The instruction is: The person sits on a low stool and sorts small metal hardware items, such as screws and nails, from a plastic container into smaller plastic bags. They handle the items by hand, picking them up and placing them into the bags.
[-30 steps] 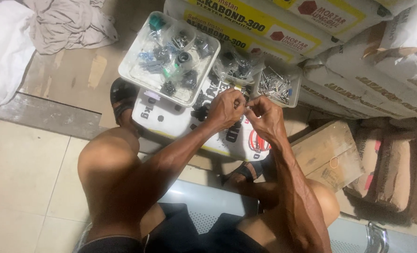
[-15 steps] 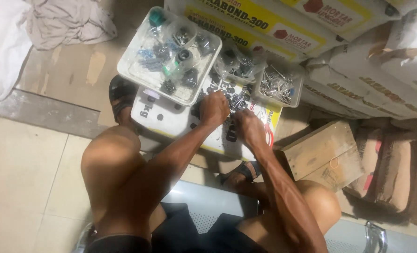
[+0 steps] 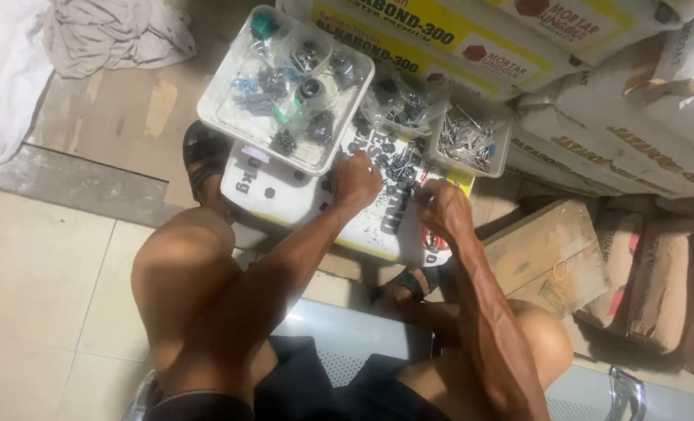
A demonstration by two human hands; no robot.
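Metal bits [image 3: 398, 168] pinched in left hand [image 3: 356, 181], right hand [image 3: 443, 209] curled narrow beside, sorting over white sack [image 3: 285, 195].

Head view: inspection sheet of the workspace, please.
Surface: white sack lying flat, scattered small dark parts on it.
Job's things: loose parts pile between the hands; what each hand grips cannot be told.
Clutter: white tray of bagged fittings; two small tubs of screws.
Grippers: left hand and right hand both on the sack, fingers curled.
Cables: nothing seen.
Surroundings: stacked mortar sacks, wooden box, cloth, tiled floor.
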